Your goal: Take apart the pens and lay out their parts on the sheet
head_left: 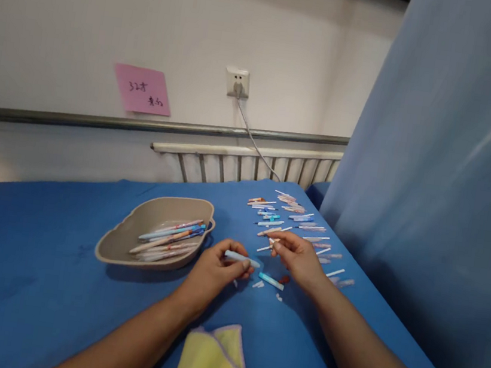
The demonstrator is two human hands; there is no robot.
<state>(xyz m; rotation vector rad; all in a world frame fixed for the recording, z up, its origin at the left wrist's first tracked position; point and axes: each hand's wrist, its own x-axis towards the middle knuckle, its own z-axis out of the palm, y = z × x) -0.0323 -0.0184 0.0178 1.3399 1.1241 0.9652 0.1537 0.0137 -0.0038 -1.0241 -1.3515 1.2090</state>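
Barrel [235, 256], one: lying in left hand [215, 267], fingers grasping it; long axis running rightward, end pointing below right fingertips [278, 249]; right hand [301, 262]: hovering beside pen parts [270, 223], perhaps pinching white stick [263, 248], grip unclear

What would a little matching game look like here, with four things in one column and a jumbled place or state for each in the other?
Things:
1. Pink note
2. Basin
3. Yellow cloth
4. Left hand

Places or states:
A. Grips a pale blue tube
B. At the picture's bottom edge
C. On the wall
D. Has pens inside

Pairs: 1-C, 2-D, 3-B, 4-A
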